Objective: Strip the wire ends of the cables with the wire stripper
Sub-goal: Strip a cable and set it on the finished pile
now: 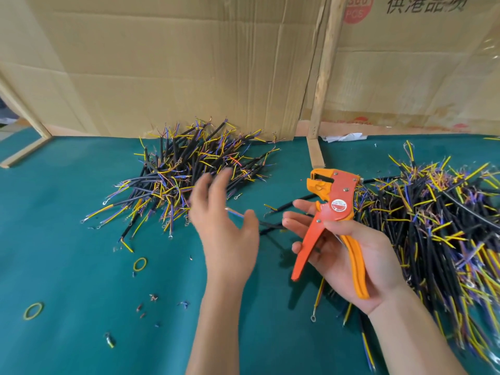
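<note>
An orange wire stripper [331, 212] is gripped by its handles in the right hand [349, 255]. Left of it, the left hand [224, 212] is spread open, blurred, holding nothing clearly. The light, limp cables [189, 169] are judged best pinched by the black sheath

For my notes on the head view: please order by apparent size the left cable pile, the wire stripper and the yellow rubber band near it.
1. Left cable pile, largest.
2. Wire stripper, nearer the camera, so perhaps flattered.
3. Yellow rubber band, clearly smallest.
</note>
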